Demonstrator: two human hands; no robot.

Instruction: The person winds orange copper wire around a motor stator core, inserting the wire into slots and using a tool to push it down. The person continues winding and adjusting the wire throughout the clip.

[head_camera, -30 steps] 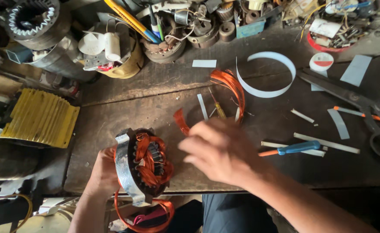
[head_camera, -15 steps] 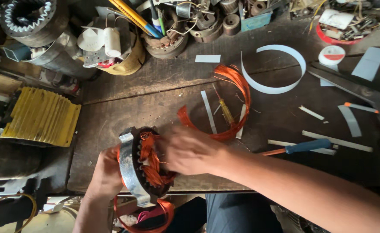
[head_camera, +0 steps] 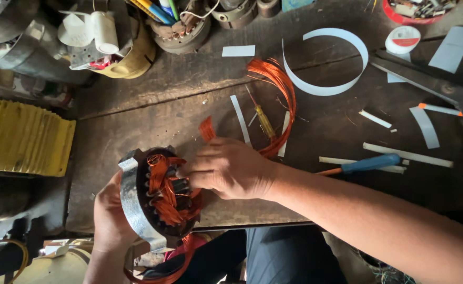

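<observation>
A round metal motor stator [head_camera: 136, 210] with orange copper windings [head_camera: 164, 189] inside is held at the near edge of the wooden workbench [head_camera: 152, 115]. My left hand [head_camera: 108, 215] grips its outer rim from below and behind. My right hand [head_camera: 229, 168] reaches in from the right, its fingertips pressed on the copper windings at the stator's bore. A loose bundle of copper wire [head_camera: 278, 100] lies on the bench just beyond my right hand, with a small yellow-handled screwdriver [head_camera: 263, 120] beside it.
White insulation paper strips [head_camera: 326, 58] lie scattered over the bench. A blue-handled tool [head_camera: 368, 164], large shears [head_camera: 441, 94] and a white tape roll [head_camera: 403, 39] are at right. A yellow ribbed block [head_camera: 23, 138] sits at left. Containers of tools and parts [head_camera: 136, 37] line the back.
My right hand moved left from above the bench onto the stator's windings. The stator was lifted and tilted a little, and the view came closer.
</observation>
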